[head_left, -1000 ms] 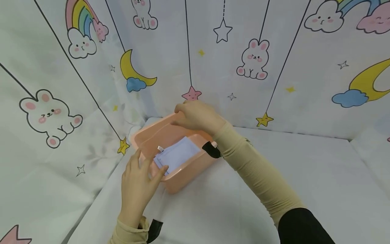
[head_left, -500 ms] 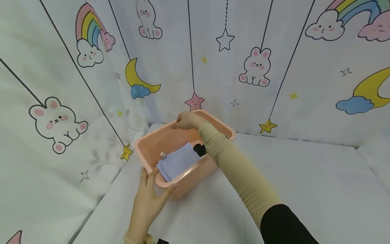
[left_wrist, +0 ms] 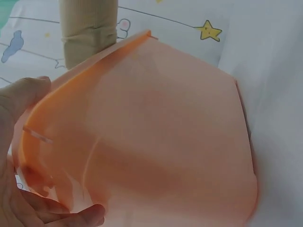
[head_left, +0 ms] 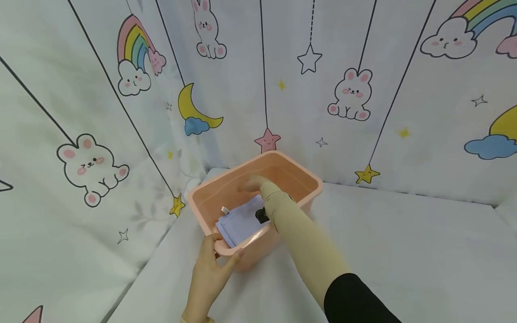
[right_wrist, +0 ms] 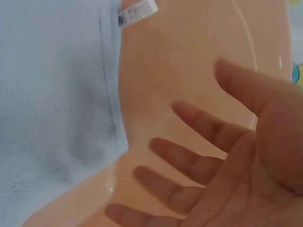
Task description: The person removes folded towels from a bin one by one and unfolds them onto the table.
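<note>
1. The left hand (head_left: 210,269) curls round the near corner of the basin (head_left: 260,255); pulling only there could tip it.
2. The right hand (right_wrist: 236,161), fingers spread and empty, is inside, beside the folded cloth (head_left: 240,224) lying there; pinching one layer could unfold it.
3. Fingertip contact with the wall is hard to judge; bumping could shift everything.

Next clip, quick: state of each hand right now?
Left hand: holding the peach basin at a corner of its rim.
Right hand: open, fingers spread, inside the basin beside the pale blue cloth.
</note>
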Demonstrator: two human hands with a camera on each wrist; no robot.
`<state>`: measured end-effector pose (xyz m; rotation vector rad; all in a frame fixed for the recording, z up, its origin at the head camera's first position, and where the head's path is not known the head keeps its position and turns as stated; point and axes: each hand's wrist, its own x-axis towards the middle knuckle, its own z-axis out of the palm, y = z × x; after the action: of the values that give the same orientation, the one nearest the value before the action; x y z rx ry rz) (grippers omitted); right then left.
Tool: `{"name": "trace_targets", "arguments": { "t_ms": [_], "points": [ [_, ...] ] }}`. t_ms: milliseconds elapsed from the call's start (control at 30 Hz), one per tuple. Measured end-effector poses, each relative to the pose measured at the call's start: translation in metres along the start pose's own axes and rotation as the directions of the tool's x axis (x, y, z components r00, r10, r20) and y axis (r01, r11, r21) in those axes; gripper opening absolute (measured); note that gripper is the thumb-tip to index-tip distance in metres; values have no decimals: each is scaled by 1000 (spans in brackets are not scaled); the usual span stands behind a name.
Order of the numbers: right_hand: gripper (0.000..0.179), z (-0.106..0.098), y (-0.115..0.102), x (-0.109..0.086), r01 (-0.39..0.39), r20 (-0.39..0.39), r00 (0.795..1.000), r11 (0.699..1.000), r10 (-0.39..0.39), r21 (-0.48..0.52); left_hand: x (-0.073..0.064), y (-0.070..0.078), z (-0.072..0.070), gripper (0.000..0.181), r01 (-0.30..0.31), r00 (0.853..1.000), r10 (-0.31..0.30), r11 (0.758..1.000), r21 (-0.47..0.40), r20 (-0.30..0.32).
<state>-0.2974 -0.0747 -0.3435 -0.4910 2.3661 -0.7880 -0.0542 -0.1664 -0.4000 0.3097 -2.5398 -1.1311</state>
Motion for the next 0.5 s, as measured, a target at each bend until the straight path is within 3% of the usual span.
{"name": "trace_targets", "arguments": {
  "t_ms": [100, 233, 300, 400, 500],
  "points": [
    [54, 9, 4, 5, -59, 6, 998, 997, 60, -39, -3, -2, 1, 56, 9, 1000, -8, 1000, 21, -16],
    [55, 7, 10, 16, -109, 39, 993, 994, 108, 10, -3, -2, 0, 54, -3, 1000, 3, 1000, 11, -28],
    [54, 4, 14, 23, -103, 73, 992, 994, 106, -41, -1, -2, 1, 53, -10, 999, 10, 1000, 2, -31],
    [62, 0, 36, 70, -45, 177, 982, 989, 69, -140, 0, -2, 1, 52, -13, 999, 13, 1000, -11, -34],
    [67, 0, 47, 93, -24, 282, 958, 994, 52, -102, 0, -2, 3, 52, -8, 999, 8, 1000, -24, -33]
  ]
}}
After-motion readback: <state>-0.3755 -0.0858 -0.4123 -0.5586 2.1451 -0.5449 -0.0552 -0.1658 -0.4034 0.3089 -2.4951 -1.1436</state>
